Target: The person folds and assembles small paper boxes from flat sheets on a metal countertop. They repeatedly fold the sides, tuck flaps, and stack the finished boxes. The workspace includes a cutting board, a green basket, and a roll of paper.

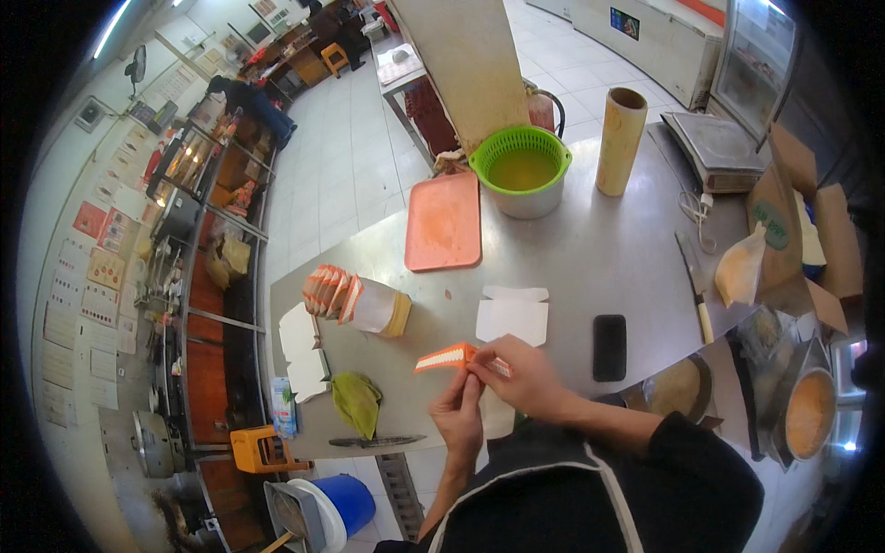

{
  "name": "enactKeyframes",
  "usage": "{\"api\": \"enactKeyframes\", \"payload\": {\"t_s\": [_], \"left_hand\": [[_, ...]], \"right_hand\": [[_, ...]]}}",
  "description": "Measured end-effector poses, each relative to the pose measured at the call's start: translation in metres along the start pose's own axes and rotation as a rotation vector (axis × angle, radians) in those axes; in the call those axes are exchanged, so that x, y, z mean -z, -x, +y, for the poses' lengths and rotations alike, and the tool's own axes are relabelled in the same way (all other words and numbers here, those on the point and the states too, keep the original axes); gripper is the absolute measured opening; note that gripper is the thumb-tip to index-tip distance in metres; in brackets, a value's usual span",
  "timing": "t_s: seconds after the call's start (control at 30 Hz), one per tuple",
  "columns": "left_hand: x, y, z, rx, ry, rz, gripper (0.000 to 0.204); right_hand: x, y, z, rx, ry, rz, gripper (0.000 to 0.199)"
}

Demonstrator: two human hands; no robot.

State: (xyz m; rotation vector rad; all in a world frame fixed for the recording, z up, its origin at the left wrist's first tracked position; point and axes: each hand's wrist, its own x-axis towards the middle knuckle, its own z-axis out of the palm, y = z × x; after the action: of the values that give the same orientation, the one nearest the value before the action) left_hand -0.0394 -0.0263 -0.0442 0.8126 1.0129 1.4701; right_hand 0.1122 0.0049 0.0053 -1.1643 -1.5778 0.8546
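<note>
On a brushed steel table [590,267], largest first: a round metal bucket topped by a green slotted plastic basket [521,158], a flat salmon-pink cutting board [444,221] with rounded corners, a tall cardboard tube [620,140], a stack of folded orange-and-white cartons [355,302], an unfolded white carton blank [513,317], a crumpled green cloth [357,402], a glossy black phone [609,347]. Near the front edge, the left hand [458,419] and right hand [518,373] both pinch a small flat orange-and-white carton [447,358] between curled fingertips, above the table.
</note>
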Motion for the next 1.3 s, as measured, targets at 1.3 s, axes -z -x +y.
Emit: {"api": "enactKeyframes", "payload": {"t_s": [1.3], "left_hand": [[0.020,-0.014,0.038,-0.157,-0.672,0.102,0.014]], "right_hand": [[-0.007,-0.023,-0.040,0.178,0.074,-0.070,0.013]]}}
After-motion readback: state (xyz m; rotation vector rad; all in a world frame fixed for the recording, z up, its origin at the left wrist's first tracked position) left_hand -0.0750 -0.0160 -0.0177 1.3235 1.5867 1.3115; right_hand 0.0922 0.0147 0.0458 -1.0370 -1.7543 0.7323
